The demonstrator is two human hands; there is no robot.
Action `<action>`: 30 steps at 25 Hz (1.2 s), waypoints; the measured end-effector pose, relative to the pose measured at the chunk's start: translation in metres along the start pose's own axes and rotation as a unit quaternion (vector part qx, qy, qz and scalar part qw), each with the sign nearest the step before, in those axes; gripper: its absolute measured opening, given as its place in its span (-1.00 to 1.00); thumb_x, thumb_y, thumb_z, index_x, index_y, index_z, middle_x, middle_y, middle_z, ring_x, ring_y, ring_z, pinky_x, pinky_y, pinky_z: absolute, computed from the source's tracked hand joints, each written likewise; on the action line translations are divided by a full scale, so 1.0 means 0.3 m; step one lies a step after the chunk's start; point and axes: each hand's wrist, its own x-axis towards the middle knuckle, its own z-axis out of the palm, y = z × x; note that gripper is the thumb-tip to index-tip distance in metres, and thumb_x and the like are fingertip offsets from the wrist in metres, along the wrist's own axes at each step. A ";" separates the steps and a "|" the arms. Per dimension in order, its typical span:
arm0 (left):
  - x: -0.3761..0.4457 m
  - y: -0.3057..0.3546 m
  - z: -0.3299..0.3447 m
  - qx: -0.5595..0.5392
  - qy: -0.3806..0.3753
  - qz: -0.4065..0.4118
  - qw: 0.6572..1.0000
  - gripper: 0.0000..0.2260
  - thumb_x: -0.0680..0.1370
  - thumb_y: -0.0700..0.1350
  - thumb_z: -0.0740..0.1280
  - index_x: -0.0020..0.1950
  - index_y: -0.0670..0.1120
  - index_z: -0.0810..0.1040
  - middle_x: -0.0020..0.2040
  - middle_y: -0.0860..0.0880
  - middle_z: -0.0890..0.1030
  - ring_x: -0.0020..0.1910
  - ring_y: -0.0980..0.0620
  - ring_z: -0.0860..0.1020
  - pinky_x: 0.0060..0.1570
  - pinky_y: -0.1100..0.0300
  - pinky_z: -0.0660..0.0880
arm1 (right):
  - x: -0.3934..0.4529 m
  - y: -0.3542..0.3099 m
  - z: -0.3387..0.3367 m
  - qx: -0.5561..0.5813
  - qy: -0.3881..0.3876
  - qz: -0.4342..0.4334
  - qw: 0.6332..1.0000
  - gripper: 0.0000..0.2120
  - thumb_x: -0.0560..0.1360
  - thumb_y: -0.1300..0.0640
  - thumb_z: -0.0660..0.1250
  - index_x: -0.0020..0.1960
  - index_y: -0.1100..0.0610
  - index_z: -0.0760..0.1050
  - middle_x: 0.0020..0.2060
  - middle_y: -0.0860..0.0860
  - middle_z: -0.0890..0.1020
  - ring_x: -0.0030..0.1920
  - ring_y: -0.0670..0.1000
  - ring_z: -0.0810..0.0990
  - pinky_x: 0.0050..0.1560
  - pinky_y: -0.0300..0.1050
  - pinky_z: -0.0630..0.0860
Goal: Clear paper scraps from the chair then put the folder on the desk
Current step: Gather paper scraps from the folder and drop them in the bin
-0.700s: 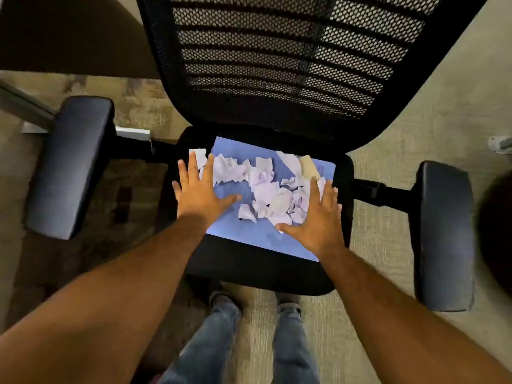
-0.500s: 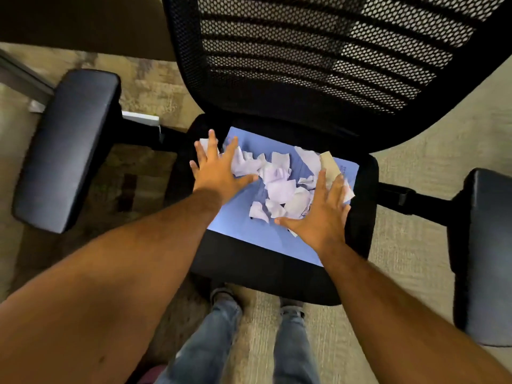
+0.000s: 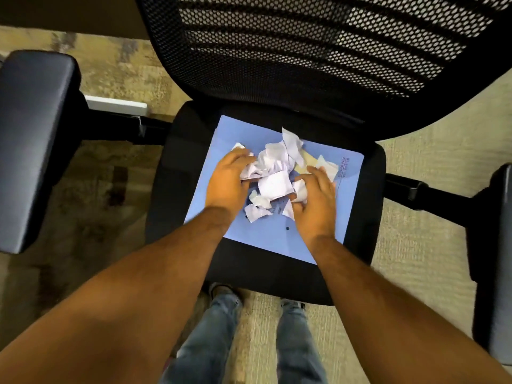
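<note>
Black mesh chair (image 3: pixel 277 275) with a blue folder (image 3: pixel 266 239) flat on the seat, scraps (image 3: pixel 275 173) heaped on it. Left hand (image 3: pixel 228 181) and right hand (image 3: pixel 315 198) curl half-closed around the heap, touching paper.

folder (image 3: pixel 266 239) under both hands was light blue, dark print by the right hand. paper scraps (image 3: pixel 274 173) between the hands white, one cream. chair (image 3: pixel 277 278) black, honeycomb mesh back. carpet (image 3: pixel 415 259) beige, mottled brown left of the left hand. jeans (image 3: pixel 210 342) blue.
</note>
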 end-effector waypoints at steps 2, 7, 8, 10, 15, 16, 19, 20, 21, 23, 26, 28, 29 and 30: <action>0.002 0.021 0.016 0.014 0.007 -0.011 1.000 -0.61 0.51 -0.41 0.44 0.31 -0.15 0.66 0.34 -0.10 0.60 0.31 -0.08 0.58 0.32 0.37 0.37 | 0.015 -0.003 -0.009 0.022 0.006 -0.014 1.000 -0.57 0.46 0.35 0.50 0.29 0.14 0.56 0.40 0.09 0.52 0.44 0.17 0.44 0.48 -0.04 0.37; 0.031 0.031 0.027 0.005 0.010 -0.046 0.999 -0.83 0.52 -0.34 0.50 0.06 -0.15 0.67 0.09 -0.09 0.63 0.02 -0.08 0.62 0.05 0.12 0.63 | 0.052 -0.015 -0.040 0.044 0.026 -0.007 0.999 -0.71 0.48 0.42 0.43 0.15 0.19 0.61 0.17 0.13 0.60 0.19 0.18 0.55 0.22 -0.03 0.53; 0.034 0.028 0.027 0.009 0.009 -0.048 0.999 -0.84 0.51 -0.35 0.50 0.02 -0.15 0.65 0.05 -0.08 0.61 -0.02 -0.07 0.61 0.02 0.08 0.64 | 0.057 -0.012 -0.046 0.045 0.026 -0.003 0.999 -0.72 0.48 0.42 0.44 0.16 0.20 0.61 0.17 0.14 0.60 0.19 0.19 0.56 0.21 -0.02 0.54; 0.036 0.030 0.023 0.006 0.011 -0.050 0.999 -0.82 0.50 -0.36 0.51 -0.04 -0.12 0.60 0.00 -0.04 0.57 -0.09 -0.04 0.58 -0.06 0.13 0.62 | 0.070 -0.005 -0.062 0.044 0.026 0.005 0.999 -0.71 0.49 0.40 0.45 0.18 0.20 0.61 0.17 0.15 0.60 0.19 0.19 0.58 0.22 -0.03 0.55; 0.059 0.051 -0.011 -0.033 0.026 -0.068 0.997 -0.70 0.45 -0.42 0.50 -0.10 -0.08 0.49 -0.06 -0.03 0.52 -0.16 0.02 0.51 -0.22 0.23 0.50 | 0.104 -0.001 -0.122 0.067 0.029 -0.006 0.997 -0.62 0.42 0.53 0.35 0.14 0.21 0.59 0.13 0.15 0.57 0.13 0.18 0.59 0.17 0.05 0.60; 0.062 0.057 -0.019 -0.037 0.027 -0.072 0.996 -0.67 0.45 -0.42 0.50 -0.11 -0.06 0.46 -0.10 -0.01 0.50 -0.19 0.04 0.49 -0.25 0.24 0.46 | 0.107 -0.007 -0.133 0.070 0.034 -0.009 0.997 -0.61 0.40 0.55 0.33 0.12 0.20 0.59 0.11 0.14 0.57 0.12 0.17 0.58 0.15 0.01 0.58; 0.050 0.078 -0.045 -0.061 0.023 -0.075 0.995 -0.66 0.48 -0.43 0.44 -0.07 -0.04 0.41 -0.18 0.07 0.43 -0.24 0.10 0.43 -0.30 0.24 0.43 | 0.106 -0.041 -0.159 0.091 0.058 -0.011 0.994 -0.56 0.38 0.60 0.28 0.13 0.22 0.60 0.10 0.14 0.56 0.11 0.12 0.57 0.13 -0.11 0.52; 0.044 0.084 -0.057 -0.066 0.015 -0.075 0.995 -0.66 0.50 -0.43 0.43 -0.01 -0.02 0.44 -0.17 0.09 0.44 -0.22 0.11 0.44 -0.28 0.28 0.45 | 0.105 -0.056 -0.170 0.099 0.066 -0.009 0.993 -0.55 0.37 0.60 0.28 0.13 0.23 0.60 0.10 0.13 0.56 0.10 0.10 0.57 0.12 -0.16 0.49; 0.039 0.091 -0.070 -0.060 0.009 -0.073 0.996 -0.67 0.51 -0.42 0.43 0.06 -0.02 0.49 -0.13 0.11 0.46 -0.19 0.11 0.47 -0.23 0.34 0.46 | 0.107 -0.072 -0.183 0.105 0.073 -0.009 0.992 -0.56 0.37 0.61 0.28 0.12 0.23 0.60 0.08 0.12 0.56 0.09 0.09 0.56 0.11 -0.23 0.47; 0.032 0.106 -0.095 -0.017 0.010 -0.063 0.998 -0.73 0.55 -0.38 0.44 0.15 -0.07 0.62 -0.02 0.05 0.52 -0.10 0.06 0.53 -0.11 0.45 0.44 | 0.109 -0.104 -0.216 0.124 0.076 -0.004 0.989 -0.58 0.37 0.60 0.29 0.08 0.22 0.60 0.03 0.06 0.53 0.03 0.03 0.54 0.04 -0.39 0.42; 0.024 0.135 -0.132 0.043 0.015 -0.072 0.996 -0.87 0.62 -0.32 0.37 0.06 -0.18 0.69 0.07 -0.13 0.56 -0.06 -0.02 0.57 0.01 0.30 0.51 | 0.113 -0.146 -0.273 0.143 0.076 0.009 0.987 -0.64 0.39 0.58 0.29 0.01 0.20 0.58 -0.04 0.06 0.52 -0.04 0.01 0.52 -0.05 -0.37 0.43; 0.003 0.162 -0.167 0.042 0.027 -0.072 0.996 -0.91 0.61 -0.30 0.37 0.01 -0.18 0.67 0.08 -0.13 0.55 -0.07 0.01 0.52 0.01 0.20 0.51 | 0.100 -0.172 -0.314 0.141 0.070 0.008 0.988 -0.66 0.41 0.57 0.29 0.00 0.19 0.56 -0.05 0.09 0.54 -0.05 0.03 0.53 -0.07 -0.27 0.47; -0.004 0.182 -0.184 0.031 0.038 -0.066 0.997 -0.94 0.60 -0.30 0.38 -0.02 -0.19 0.65 0.09 -0.14 0.54 -0.05 -0.01 0.50 0.01 0.16 0.50 | 0.094 -0.187 -0.333 0.136 0.066 0.007 0.988 -0.66 0.42 0.56 0.30 0.00 0.17 0.56 -0.06 0.09 0.55 -0.05 0.02 0.53 -0.07 -0.28 0.48; -0.017 0.208 -0.208 0.013 0.049 -0.070 0.996 -0.94 0.59 -0.32 0.38 -0.04 -0.20 0.63 0.10 -0.14 0.54 -0.04 -0.03 0.52 0.02 0.14 0.51 | 0.085 -0.206 -0.356 0.130 0.057 0.006 0.990 -0.67 0.43 0.55 0.31 -0.01 0.16 0.55 -0.06 0.10 0.56 -0.06 0.01 0.53 -0.08 -0.27 0.49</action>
